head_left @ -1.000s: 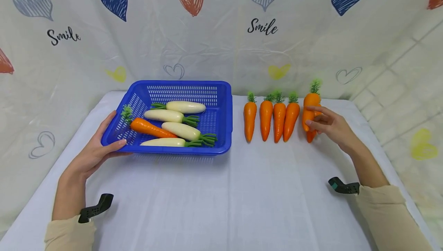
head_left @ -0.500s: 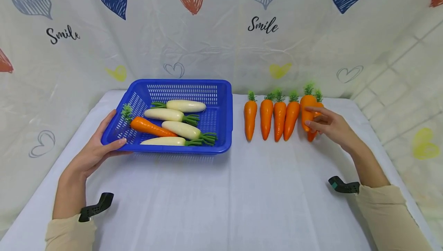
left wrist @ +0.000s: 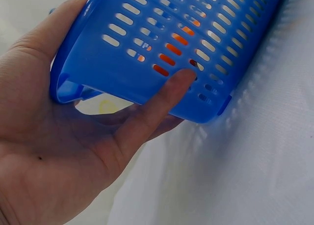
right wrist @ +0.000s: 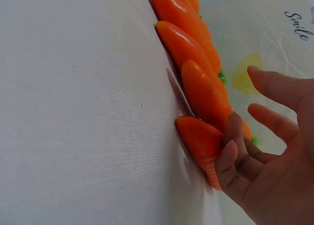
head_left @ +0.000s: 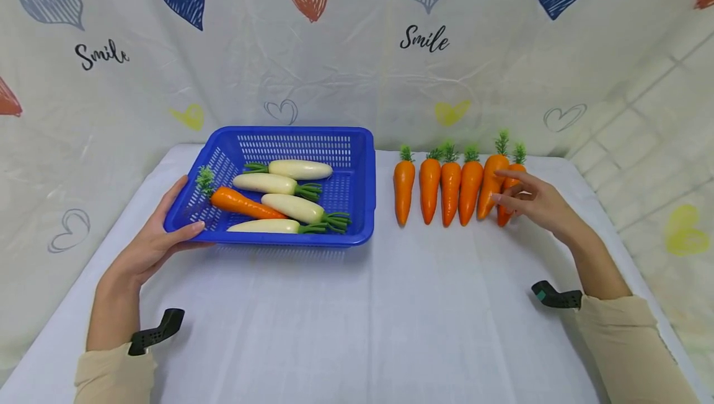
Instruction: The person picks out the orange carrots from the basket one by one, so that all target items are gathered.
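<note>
My left hand (head_left: pixel 147 243) grips the left front corner of a blue plastic basket (head_left: pixel 372 193), with the thumb at the rim. In the left wrist view a finger presses the slotted wall of the basket (left wrist: pixel 127 72). Inside it lie several white radishes (head_left: pixel 298 170) and one orange carrot (head_left: pixel 242 204). On the right, my right hand (head_left: pixel 538 202) hovers with parted fingers over the last two carrots of a row. One carrot (head_left: pixel 492 184) lies slanted by the fingertips; the rightmost carrot (head_left: pixel 504 215) is partly hidden beneath the hand. In the right wrist view, thumb and forefinger stand apart.
Several more carrots (head_left: pixel 404 193) lie side by side between basket and right hand, green tops toward the back. A white cloth (head_left: pixel 368 317) covers the table, and a sheet printed with hearts (head_left: pixel 346 51) hangs behind. Each wrist wears a black camera mount (head_left: pixel 158 333).
The carrot that my right hand held over the rightmost one has moved left and down into the row, and the fingers have let it go. The left hand and basket stay put.
</note>
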`<state>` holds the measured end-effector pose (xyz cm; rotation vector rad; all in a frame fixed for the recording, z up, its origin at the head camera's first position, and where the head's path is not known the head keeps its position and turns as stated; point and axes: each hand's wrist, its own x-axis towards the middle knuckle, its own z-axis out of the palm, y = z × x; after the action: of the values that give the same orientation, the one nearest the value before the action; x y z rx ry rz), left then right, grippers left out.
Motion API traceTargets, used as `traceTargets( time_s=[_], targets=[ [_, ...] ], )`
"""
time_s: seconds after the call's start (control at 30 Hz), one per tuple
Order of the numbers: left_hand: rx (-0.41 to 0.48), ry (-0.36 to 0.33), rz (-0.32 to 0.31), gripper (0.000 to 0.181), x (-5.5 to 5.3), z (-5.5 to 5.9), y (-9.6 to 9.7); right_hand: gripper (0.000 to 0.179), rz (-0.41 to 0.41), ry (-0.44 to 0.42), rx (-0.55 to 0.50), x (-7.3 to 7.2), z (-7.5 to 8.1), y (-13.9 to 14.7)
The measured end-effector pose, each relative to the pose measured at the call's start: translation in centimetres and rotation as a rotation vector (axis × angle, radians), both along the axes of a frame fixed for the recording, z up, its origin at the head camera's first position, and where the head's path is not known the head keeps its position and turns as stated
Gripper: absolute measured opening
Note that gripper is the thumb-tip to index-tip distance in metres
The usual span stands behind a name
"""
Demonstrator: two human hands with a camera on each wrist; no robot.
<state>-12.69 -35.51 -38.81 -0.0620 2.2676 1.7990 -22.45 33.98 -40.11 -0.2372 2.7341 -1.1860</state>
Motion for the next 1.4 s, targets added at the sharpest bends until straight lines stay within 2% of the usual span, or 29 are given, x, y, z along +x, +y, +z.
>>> traceTargets(
  time_s=[0.27, 0.37, 0.6, 0.8, 1.1, 1.4],
  targets=[
    [-0.007, -0.016, 0.019, 0.092, -0.1, 0.1, 0.2, 0.065, -0.028, -0.010, -0.005, -0.2, -0.3, 0.1],
    [-0.005, -0.014, 0.018, 0.092, 0.0, 0.1, 0.2, 0.064, -0.035, 0.005, -0.025, -0.2, -0.3, 0.0],
    [0.028, -0.006, 0.007, 0.093, -0.1, 0.1, 0.1, 0.060, -0.114, 0.053, -0.063, -0.4, 0.5, -0.3],
    [0.006, -0.009, 0.009, 0.093, -0.1, 0.1, 0.0, 0.057, -0.146, 0.088, -0.111, -0.9, 0.5, -1.6],
    [0.009, -0.006, 0.000, 0.092, 0.3, -0.2, -0.3, 0.051, -0.099, 0.129, -0.201, -1.5, 1.0, -5.1],
    [-0.004, 0.003, -0.005, 0.092, 0.3, 0.0, 0.0, 0.046, -0.014, 0.149, -0.201, -1.8, 1.7, -8.4]
  ],
)
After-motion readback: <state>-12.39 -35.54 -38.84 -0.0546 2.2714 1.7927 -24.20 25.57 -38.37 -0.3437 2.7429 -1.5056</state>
